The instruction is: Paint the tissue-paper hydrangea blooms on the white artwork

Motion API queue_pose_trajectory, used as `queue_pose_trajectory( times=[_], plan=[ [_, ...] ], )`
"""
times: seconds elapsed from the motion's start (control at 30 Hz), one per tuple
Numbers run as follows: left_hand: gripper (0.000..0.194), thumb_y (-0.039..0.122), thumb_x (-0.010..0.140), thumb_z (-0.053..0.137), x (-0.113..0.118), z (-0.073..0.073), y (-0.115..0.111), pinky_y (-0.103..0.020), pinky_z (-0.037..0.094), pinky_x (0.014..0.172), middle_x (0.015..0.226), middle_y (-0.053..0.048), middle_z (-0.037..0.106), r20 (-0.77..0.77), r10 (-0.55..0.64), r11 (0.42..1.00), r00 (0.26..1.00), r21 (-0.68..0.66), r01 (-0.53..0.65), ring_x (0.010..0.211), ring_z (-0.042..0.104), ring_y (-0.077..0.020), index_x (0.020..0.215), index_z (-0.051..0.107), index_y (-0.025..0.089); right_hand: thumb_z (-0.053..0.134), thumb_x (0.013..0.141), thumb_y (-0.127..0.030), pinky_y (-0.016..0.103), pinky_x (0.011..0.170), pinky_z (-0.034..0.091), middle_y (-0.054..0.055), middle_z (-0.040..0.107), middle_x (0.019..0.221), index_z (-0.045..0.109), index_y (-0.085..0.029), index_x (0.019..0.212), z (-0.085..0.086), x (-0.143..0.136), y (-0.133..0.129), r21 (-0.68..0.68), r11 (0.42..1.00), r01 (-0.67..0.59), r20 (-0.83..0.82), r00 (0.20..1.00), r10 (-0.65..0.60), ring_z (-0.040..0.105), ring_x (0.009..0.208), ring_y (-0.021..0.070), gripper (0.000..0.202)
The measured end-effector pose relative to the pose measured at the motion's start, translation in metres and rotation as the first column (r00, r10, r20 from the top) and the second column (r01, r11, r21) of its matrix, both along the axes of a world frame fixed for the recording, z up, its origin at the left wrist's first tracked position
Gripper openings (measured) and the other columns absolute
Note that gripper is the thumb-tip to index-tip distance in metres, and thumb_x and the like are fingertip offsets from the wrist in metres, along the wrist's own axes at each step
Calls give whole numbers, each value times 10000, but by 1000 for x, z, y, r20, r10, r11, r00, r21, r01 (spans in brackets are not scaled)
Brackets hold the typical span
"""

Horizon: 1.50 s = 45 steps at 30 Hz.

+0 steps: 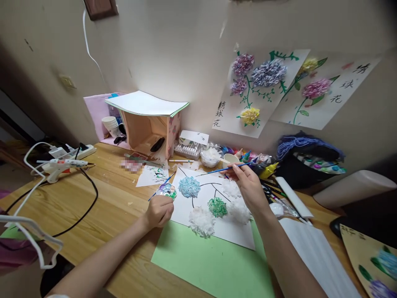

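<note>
My right hand (pixel 248 184) pinches a thin blue paintbrush (pixel 217 170), its tip pointing left above the top of a white sheet (pixel 181 211). Fluffy paper flower heads sit on that sheet: a light blue one (pixel 189 187), a green one (pixel 218 207) and several white ones, such as the front white flower (pixel 201 222). Dark painted stems run between them. At the sheet's left edge my left hand (pixel 160 210) is closed on a small flower-shaped paint palette (pixel 166 190) with purple and green paint. Another blue brush (pixel 153 195) shows beside the palette.
Green paper (pixel 214 260) lies under the sheet. A hot glue gun (pixel 62 169) with cables is at left. Behind stand an open box (pixel 139 132), a paper cup (pixel 231 159) and paint bottles (pixel 268 169). Finished flower pictures (pixel 248 95) hang on the wall. A paint-smeared paper (pixel 149 179) lies left.
</note>
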<state>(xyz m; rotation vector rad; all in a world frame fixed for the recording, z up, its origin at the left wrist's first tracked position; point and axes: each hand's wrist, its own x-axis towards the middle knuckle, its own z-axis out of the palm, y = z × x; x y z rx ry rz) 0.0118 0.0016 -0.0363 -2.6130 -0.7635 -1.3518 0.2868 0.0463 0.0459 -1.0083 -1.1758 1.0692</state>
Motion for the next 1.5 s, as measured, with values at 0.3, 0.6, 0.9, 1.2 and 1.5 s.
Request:
queue_pose_trajectory(
  times=[0.3,0.6,0.9,1.2,1.5],
  plan=[
    [390,156,933,296,12,-7,0,-292,219,466,465,24,378,-23,-93,996,995,-8,93,436,306,-133,549,337,212,622,717,-297,227,518,399,-11,634,605,599,-198,758,19,20,-7,-87,996,12,-136,990,-24,589,589,120,109],
    [451,108,937,326,7,-19,8,-252,314,466,446,15,478,61,-88,965,994,-243,100,403,420,-94,502,415,188,585,748,-288,223,448,349,-2,615,581,559,-195,737,-5,-8,-13,-146,980,-136,34,989,142,510,495,108,98],
    [447,120,932,369,5,-18,13,-245,347,479,488,8,571,-21,-102,942,995,-323,90,429,507,-89,517,527,173,483,922,-348,271,588,423,6,587,757,578,-196,811,-29,-24,-28,68,974,-214,349,920,178,584,621,115,212],
    [451,143,907,399,8,-12,13,-281,246,447,435,23,467,-201,-32,988,979,-156,0,385,375,-93,460,446,174,460,947,-350,279,622,423,6,590,780,579,-201,827,-40,-29,-34,87,969,-230,463,871,165,601,671,127,226],
    [470,180,914,417,6,-7,14,-286,199,452,433,15,481,-281,-19,989,960,-143,-23,378,350,-88,447,467,160,449,955,-331,282,618,421,17,614,795,594,-203,820,-46,-32,-40,101,971,-218,546,828,130,585,678,130,236]
  ],
)
